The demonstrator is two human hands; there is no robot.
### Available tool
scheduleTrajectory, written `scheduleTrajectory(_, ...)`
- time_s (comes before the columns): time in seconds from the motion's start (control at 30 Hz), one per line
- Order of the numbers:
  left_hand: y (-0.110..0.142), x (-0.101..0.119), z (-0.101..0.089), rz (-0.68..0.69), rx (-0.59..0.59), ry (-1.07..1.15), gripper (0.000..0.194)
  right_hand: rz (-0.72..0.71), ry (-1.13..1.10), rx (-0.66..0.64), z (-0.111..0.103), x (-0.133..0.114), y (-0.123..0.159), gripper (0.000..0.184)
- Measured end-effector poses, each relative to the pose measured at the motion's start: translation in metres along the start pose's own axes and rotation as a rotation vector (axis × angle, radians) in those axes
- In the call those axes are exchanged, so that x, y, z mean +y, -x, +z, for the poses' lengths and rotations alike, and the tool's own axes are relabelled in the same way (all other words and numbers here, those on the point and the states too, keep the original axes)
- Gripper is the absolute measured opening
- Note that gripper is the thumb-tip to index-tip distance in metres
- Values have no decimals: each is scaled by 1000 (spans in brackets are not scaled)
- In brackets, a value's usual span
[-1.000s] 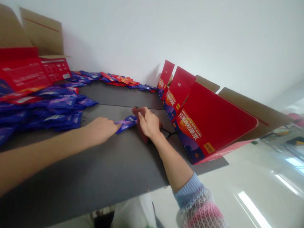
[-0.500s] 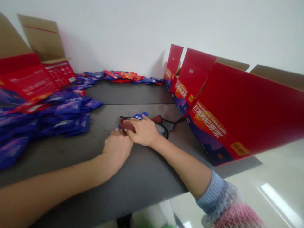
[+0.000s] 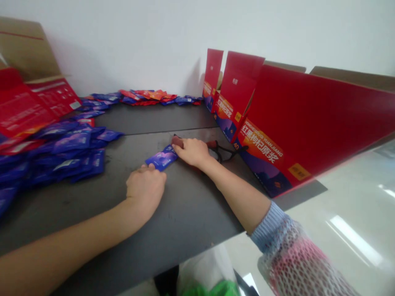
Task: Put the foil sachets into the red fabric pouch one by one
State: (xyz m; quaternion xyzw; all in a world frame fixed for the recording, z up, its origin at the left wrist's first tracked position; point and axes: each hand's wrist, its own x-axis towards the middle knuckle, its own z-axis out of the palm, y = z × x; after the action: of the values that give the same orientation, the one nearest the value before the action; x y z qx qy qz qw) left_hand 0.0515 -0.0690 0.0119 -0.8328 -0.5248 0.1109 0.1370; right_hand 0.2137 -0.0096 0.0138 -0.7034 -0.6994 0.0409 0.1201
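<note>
A blue-and-purple sachet [image 3: 165, 158] lies aslant on the dark table between my two hands. My left hand [image 3: 146, 185] is closed at its near end, the fingertips pinching the edge. Bent over a reddish-brown object [image 3: 177, 142] with black cords, my right hand [image 3: 194, 152] has its fingers closed round it at the sachet's far end. Further right, another brown part [image 3: 212, 144] and a looped black cord [image 3: 228, 153] of it show. Most of this object is hidden under the hand, and I cannot tell its kind.
Several blue sachets [image 3: 72, 142] are heaped at left beside an open red carton [image 3: 24, 102]. A row of blue and red sachets [image 3: 145, 97] runs along the wall. Red cartons [image 3: 311, 123] with raised flaps line the right side. The table [image 3: 185, 222] ends in front.
My left hand has drawn back towards me and away from my right hand. More of the blue sachet now shows between them. The view has shifted slightly to the right.
</note>
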Motion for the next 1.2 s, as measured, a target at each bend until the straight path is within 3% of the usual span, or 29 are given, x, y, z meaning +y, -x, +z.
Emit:
scheduleTrajectory(0.07,1,0,3,-22,45,-13,50,-53,-4,41,-2,-4,6,53)
scheduleTrajectory(0.13,0,-1,7,-32,112,-41,49,-215,-64,67,-3,-12,14,51)
scheduleTrajectory(0.23,-2,-2,10,-5,164,-46,48,-493,-90,-37,-1,-22,24,48)
scheduleTrajectory(0.3,-3,-2,10,6,154,-35,49,-525,-95,-90,-1,-25,26,52)
scheduleTrajectory(0.5,-3,1,1,-8,114,-20,50,-520,-92,-86,3,-22,23,55)
scheduleTrajectory(0.73,-6,-16,-3,96,-9,83,47,-427,-21,-16,5,-23,18,52)
scheduleTrajectory(1.03,-6,-11,1,130,69,7,45,-31,118,62,5,1,1,55)
scheduleTrajectory(1.2,-4,-12,3,113,94,49,44,2,48,133,-7,1,8,59)
